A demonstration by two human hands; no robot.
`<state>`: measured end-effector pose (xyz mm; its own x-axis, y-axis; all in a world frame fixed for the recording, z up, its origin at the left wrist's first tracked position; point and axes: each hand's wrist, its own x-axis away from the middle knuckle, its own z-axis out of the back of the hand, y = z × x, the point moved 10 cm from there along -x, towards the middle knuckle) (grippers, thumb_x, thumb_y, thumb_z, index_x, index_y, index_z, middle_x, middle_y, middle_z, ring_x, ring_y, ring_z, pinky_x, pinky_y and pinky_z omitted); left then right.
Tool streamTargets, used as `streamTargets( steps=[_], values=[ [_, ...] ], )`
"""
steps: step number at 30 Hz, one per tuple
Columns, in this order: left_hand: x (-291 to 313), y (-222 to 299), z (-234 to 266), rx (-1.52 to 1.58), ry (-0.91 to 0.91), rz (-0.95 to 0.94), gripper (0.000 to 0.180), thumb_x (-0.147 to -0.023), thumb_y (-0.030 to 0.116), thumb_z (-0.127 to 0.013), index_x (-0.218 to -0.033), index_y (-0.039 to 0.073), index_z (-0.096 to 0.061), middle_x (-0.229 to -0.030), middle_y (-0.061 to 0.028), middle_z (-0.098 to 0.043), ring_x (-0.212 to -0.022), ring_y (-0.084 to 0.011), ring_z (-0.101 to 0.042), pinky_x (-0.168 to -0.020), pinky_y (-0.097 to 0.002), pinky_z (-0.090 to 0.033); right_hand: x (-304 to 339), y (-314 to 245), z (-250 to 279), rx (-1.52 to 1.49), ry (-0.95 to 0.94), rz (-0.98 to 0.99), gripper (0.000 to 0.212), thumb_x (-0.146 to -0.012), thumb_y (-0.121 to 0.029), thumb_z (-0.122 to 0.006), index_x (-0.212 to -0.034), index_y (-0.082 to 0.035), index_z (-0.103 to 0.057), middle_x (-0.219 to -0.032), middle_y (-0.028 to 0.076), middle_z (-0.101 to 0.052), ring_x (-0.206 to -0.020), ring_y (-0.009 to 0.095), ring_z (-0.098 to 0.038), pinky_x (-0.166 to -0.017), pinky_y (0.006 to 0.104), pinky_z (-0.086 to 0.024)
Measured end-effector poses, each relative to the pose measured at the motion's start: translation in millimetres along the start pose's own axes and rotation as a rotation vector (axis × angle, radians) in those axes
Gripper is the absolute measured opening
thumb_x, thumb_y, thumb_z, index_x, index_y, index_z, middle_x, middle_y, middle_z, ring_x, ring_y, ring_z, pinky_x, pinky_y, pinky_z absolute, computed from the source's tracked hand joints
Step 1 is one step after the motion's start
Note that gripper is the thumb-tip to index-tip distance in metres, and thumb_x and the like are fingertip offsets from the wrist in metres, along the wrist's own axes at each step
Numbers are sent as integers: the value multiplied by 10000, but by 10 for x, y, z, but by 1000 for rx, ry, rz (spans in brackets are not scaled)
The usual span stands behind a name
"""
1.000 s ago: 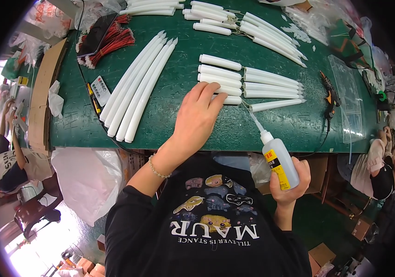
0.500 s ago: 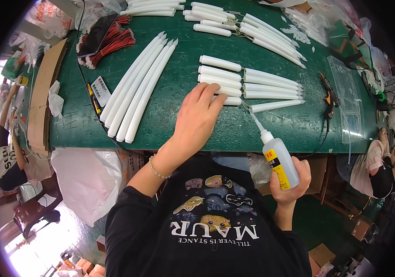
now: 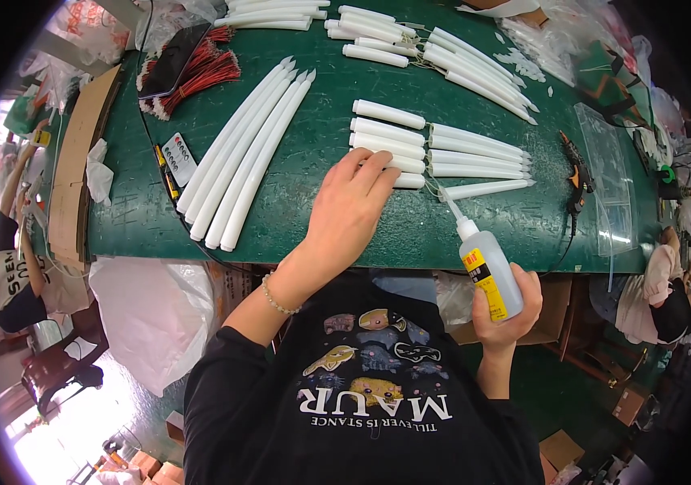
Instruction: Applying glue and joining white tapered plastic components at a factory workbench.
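My right hand grips a translucent squeeze bottle with a yellow and black label. Its thin nozzle points up and left, the tip close to thin wires between the halves of the nearest white candle. My left hand has its fingers curled over the nearest short white candle tubes, hiding part of them. Right of the tubes lie the matching tapered candle pieces, their pointed ends to the right. Whether the nozzle touches anything cannot be made out.
Long white taper candles lie at left, beside a small remote. Red wires sit under a black phone. More split candles lie at the back. A glue gun and clear plastic sheet are at right.
The bottle in my right hand has moved slightly up toward the candles, its nozzle tip now nearer the wires. My left hand stays over the tubes, its fingers shifted a little.
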<state>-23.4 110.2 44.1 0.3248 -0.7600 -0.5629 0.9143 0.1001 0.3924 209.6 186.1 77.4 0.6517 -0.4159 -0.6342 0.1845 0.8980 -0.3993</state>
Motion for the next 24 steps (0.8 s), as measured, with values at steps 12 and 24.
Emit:
streamTargets(
  steps=[12, 24],
  values=[
    [6, 2, 8, -12, -4, 7, 331, -799, 25, -747, -1121, 36, -672, -1247, -100, -623, -1155, -338, -576, -965, -444, -505, -31, 77, -19, -2, 23, -35, 622, -797, -180, -826, -1305, 27, -533, -1169, 175, -615, -972, 301, -609, -880, 395, -506],
    [8, 11, -2, -10, -21, -10, 350, -794, 24, -628, -1143, 3, -646, -1264, -132, -601, -1188, -344, -567, -980, -452, -506, -85, 127, -99, 33, 3, -31, 621, -793, -182, -833, -1305, 18, -544, -1207, 174, -622, -1022, 298, -620, -928, 405, -496]
  ],
)
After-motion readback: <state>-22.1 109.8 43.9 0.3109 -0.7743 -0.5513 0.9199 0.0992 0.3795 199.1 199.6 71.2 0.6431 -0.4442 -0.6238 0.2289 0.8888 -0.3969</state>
